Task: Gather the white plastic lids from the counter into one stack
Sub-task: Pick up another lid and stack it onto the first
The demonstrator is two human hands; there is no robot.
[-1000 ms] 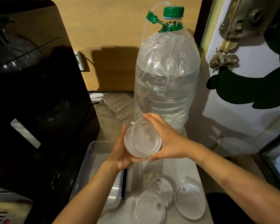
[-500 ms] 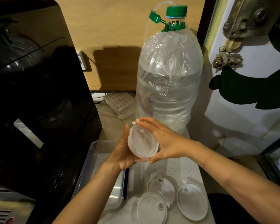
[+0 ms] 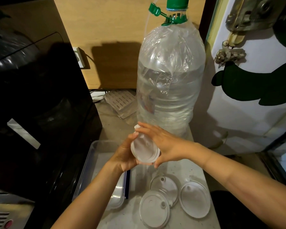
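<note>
A small stack of white plastic lids (image 3: 144,150) is held tilted above the counter, pressed together between both hands. My left hand (image 3: 125,156) cups it from the left and below. My right hand (image 3: 162,142) covers it from the right, fingers over its top edge. Three more round lids lie flat on the counter near its front edge: one at the front (image 3: 153,209), one partly under it behind (image 3: 167,185), and one to the right (image 3: 195,198).
A large water bottle (image 3: 168,83) with a green cap stands just behind my hands. A clear plastic box (image 3: 96,156) sits on the left, beside a black appliance (image 3: 36,113). A white door (image 3: 248,116) closes the right side. A slotted plastic piece (image 3: 120,101) lies at the back.
The two lids that sat offset in my hands have been pushed together into one aligned stack, and my right hand has closed further over it.
</note>
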